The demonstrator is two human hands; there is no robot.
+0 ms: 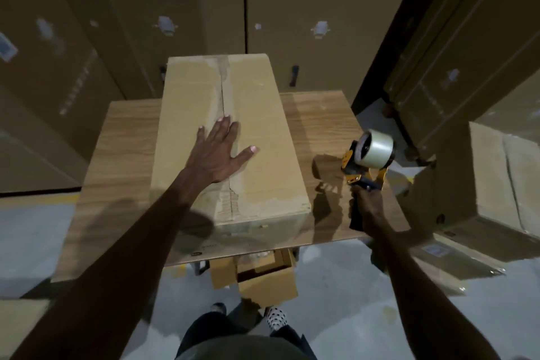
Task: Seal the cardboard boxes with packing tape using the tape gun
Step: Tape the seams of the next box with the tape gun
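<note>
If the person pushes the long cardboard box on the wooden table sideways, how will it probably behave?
The cardboard box lies flat on its broad side, so it will probably slide rather than tip. The wooden table looks smooth, which should ease sliding. The left hand rests flat on top without visibly denting it, so the lid seems fairly stiff; its weight cannot be judged.

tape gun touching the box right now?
No. The right hand holds the tape gun over the table, clear of the cardboard box.

No legible text or labels.
</note>
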